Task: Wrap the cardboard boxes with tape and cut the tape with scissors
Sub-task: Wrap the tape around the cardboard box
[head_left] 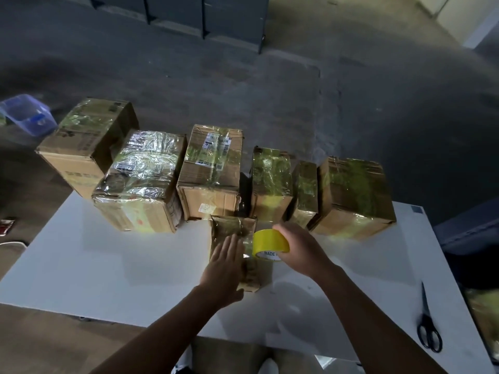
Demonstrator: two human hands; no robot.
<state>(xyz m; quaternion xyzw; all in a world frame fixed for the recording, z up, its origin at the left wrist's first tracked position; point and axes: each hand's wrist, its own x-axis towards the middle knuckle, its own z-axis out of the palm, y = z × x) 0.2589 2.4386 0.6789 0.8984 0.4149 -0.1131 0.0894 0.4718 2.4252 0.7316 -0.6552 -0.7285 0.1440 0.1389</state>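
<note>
The white worktop (108,265) carries everything. Beyond both grips, a row of taped boxes (210,168) stands along its far edge, their tops glossy with tape.

Directly under the left grip (224,265) lies the small box (233,225), already partly shiny with tape. Its long axis runs from the person toward the row, with the far end close to those boxes. The left grip is flat, fingers straight and together, pressing down on the box top.

Just right of it, the right grip (299,247) is curled around the yellow tape roll (270,242), which sits at the box's right edge. The roll's open core faces back toward the person, so tape would run across the box's short side.

The scissors (428,327) lie well to the right of the right grip, near the worktop's edge. The handles point toward the person and the blades point away.

The box is only pinned by a flat palm, so a hard pull on the roll could make it slide or twist and lay the tape crooked or wrinkled. Loose tape may also fold and stick to itself. Reaching for the scissors probably means letting go of the roll, so the strip could slacken or lift before it is cut.
</note>
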